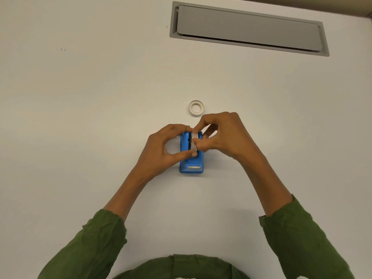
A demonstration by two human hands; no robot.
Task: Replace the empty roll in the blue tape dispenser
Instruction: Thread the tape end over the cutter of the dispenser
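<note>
Head view looks down on a pale table (100,117) where the blue tape dispenser (191,158) stands near the middle, its metal cutter (194,167) at the end toward the person. A roll of tape (193,140) sits between the dispenser's side walls. The left hand (167,148) curls round the dispenser's left wall, thumb tip pressed on the roll's front; its grip is clenched on the dispenser. The right hand (219,135) pinches at the top of the roll with thumb and forefinger, grasping the tape there, though whether it has a loose end or the roll itself cannot be told. A bare white ring, likely the empty core (196,108), lies flat just beyond the hands toward the far edge, apart from the dispenser.

By the look of it the new roll is seated and the free end is being found. The roll is light and stiff at its core, the tape thin, sticky and quick to fold on itself; hold it by the very end, taut. The dispenser is small and may slide, so the steadying hand on its walls matters. A grey cable hatch (249,29) sits by the far right corner.
</note>
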